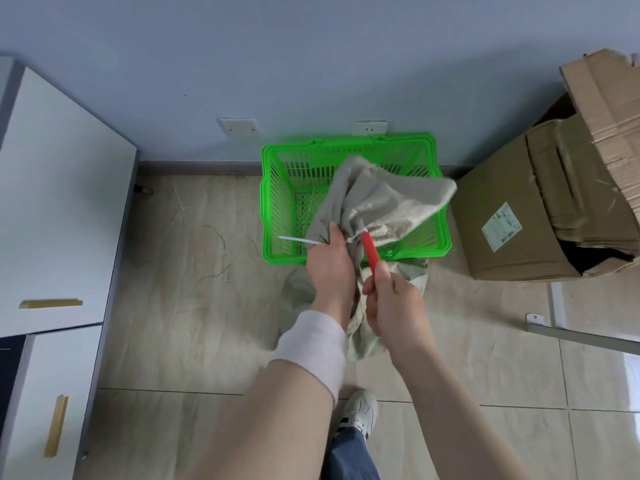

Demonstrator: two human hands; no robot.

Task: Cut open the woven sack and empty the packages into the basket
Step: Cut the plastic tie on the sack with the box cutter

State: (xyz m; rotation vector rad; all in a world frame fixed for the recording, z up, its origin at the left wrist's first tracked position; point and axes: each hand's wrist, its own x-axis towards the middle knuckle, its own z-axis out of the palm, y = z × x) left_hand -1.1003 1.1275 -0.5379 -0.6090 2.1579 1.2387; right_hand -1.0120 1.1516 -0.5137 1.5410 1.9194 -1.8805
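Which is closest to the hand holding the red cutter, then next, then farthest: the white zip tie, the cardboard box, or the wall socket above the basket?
From the right hand:
1. White zip tie, just ahead of it on the sack's neck.
2. Cardboard box, off to the right on the floor.
3. Wall socket, on the wall behind the basket.

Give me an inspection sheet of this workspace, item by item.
Surface: tiled floor, littered with loose fibres.
Job's things: woven sack draped over green basket, neck bound by white zip tie; basket looks empty; no packages visible.
Clutter: torn cardboard box at right.
Hands: left hand grips the sack neck; right hand holds red-handled cutter at the tie.
Cables: nothing seen.
Surroundings: white cabinet at left, wall sockets behind the basket.
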